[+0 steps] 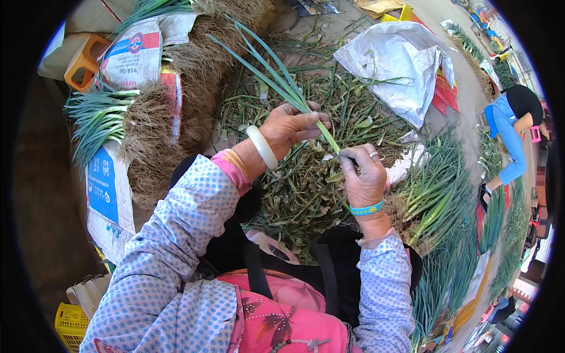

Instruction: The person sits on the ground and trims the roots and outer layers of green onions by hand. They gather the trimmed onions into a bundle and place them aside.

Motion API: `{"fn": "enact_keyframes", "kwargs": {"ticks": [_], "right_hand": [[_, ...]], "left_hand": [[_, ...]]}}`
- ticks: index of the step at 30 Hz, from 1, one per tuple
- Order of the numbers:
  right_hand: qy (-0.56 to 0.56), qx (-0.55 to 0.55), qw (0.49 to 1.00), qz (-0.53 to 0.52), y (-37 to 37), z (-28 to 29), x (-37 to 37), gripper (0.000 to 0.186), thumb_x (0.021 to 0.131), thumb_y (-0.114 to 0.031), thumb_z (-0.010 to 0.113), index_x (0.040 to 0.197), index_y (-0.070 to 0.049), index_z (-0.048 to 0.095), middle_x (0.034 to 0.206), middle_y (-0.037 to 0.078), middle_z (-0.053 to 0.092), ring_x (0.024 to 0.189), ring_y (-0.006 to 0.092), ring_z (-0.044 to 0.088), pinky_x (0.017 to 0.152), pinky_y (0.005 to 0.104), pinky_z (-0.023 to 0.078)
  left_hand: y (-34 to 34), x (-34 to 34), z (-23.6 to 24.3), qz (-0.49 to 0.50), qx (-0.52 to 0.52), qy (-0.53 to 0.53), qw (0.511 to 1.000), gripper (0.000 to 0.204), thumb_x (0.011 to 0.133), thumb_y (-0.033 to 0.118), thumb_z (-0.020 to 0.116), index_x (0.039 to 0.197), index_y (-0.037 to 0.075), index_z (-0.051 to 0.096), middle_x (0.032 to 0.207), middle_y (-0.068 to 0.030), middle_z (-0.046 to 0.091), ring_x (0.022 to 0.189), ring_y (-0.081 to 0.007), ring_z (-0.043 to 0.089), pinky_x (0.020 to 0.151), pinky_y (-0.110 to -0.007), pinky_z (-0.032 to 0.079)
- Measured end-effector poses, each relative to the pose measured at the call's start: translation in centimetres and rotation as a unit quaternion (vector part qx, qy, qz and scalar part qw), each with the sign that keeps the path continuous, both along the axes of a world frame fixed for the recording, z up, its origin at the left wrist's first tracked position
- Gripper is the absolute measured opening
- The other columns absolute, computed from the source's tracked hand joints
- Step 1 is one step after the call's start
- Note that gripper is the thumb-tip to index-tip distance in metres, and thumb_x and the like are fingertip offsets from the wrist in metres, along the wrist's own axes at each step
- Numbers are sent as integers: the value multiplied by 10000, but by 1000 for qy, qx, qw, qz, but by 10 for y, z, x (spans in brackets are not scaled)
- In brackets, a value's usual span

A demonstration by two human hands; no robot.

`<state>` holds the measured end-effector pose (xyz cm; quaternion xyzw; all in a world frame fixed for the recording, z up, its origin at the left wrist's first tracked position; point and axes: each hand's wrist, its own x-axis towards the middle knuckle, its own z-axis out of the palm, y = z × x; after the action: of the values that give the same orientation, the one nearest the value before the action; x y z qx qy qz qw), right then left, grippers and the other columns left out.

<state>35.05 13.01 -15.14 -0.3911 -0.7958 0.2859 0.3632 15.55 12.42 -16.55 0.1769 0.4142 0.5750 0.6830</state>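
A green onion [283,86] slants across the middle, its long leaves pointing to the far left and its pale stem toward me. My left hand [288,128] is closed around the stem, thumb on top. At the stem's lower end, the thumb and fingers of my right hand [364,173] are pinched together on it. Whether a strip of skin is between those fingertips is too small to tell. Beneath both hands lies a heap of stripped leaves and peelings [306,203], green and brown.
Bundled green onions with shaggy roots [156,117] are stacked at the left beside printed sacks [109,182]. Loose green onions [441,182] lie along the right. A crumpled white plastic sack [391,67] is at the far right. Another person [507,126] sits beyond. A yellow crate [70,325] stands near left.
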Motion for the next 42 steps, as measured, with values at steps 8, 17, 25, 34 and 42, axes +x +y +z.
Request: {"fn": "enact_keyframes", "kwargs": {"ticks": [8,17,25,34,42], "right_hand": [[134,-72,985,-81,4,-2,9,18,838,-37,562,853,-28,565,766,33,565,654,130,545,598,253,454],[288,-106,924,-228,30,25,67,90,829,-11,565,911,-5,602,871,59,601,762,125,570,718,228,479],[51,-54,989,-129,27,21,47,93,777,26,583,845,-22,625,887,56,558,799,154,556,723,285,466],[-60,20,998,3,-5,-10,-2,185,703,-57,661,873,-48,588,833,107,570,752,297,564,664,353,460],[135,-133,980,-63,-3,3,6,75,844,-93,567,879,-27,560,743,28,583,671,103,547,630,227,453]], "left_hand": [[2,-2,-8,60,-42,17,997,237,851,80,572,1070,33,495,995,-104,614,911,-210,621,776,-272,535],[3,-16,0,57,6,1,998,345,869,71,535,1188,16,417,1056,-123,598,987,-225,595,827,-299,522],[-1,-12,12,-16,50,26,998,427,860,70,548,1253,10,395,1062,-115,604,995,-209,591,861,-314,502],[-1,-4,5,19,18,35,999,301,844,90,589,1119,23,485,984,-118,619,915,-207,621,784,-304,535],[-1,-8,4,81,-17,113,990,207,823,120,628,971,34,511,887,-107,641,822,-195,643,697,-283,552]]}}
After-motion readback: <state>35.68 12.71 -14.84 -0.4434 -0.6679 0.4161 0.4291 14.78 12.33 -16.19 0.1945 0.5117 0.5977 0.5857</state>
